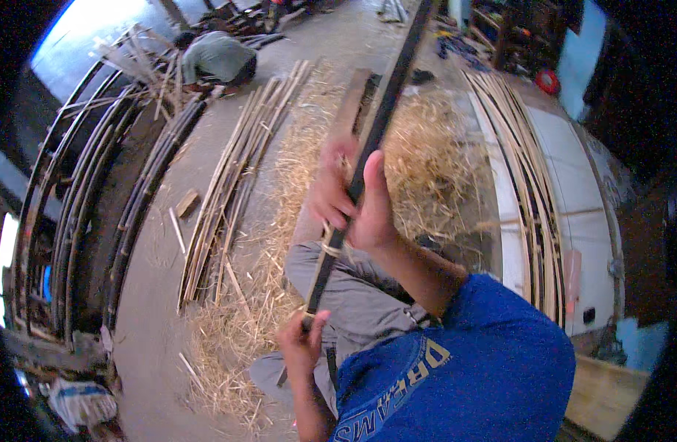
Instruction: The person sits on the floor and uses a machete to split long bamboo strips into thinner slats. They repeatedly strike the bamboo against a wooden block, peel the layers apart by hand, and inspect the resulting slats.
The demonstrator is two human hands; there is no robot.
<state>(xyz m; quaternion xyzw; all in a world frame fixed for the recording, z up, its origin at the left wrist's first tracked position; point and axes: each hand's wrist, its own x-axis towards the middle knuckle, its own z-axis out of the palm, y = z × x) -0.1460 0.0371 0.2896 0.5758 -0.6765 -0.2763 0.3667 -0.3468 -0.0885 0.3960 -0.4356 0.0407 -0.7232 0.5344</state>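
Bamboo is the material in hand: a long dark strip (368,140) is held along a line from 7 o'clock to 1 o'clock across the middle of the view, its far end running out of frame at the top. A pale sliver (329,247) is seen curling off the strip between the two hands, and loose shavings (279,243) are heaped on the floor from 6 to 12 o'clock.

Step in hand, as judged: the strip is being pared or split along its length, with the work somewhere mid-strip. No blade can be made out clearly; it may be hidden within the fist. The next move is judged to call for a firm hold at the near end and a steady, straight draw along the strip, kept away from the knee (353,295) below.

Grip:
- Right hand (357,195): closed round the strip at mid-length, fingers wrapped and thumb laid along the dark face. Motion blur is noted at the knuckles.
- Left hand (301,346): clenched round the near end at 6 o'clock, thumb pressed against the strip.

Surroundings: a bundle of split strips (235,169) lies on the concrete at 10 o'clock; curved frames (80,199) are stacked at 9 o'clock; further strips (522,169) lie at 2 o'clock. A second person (217,57), crouched, is seen at 11 o'clock, well apart.
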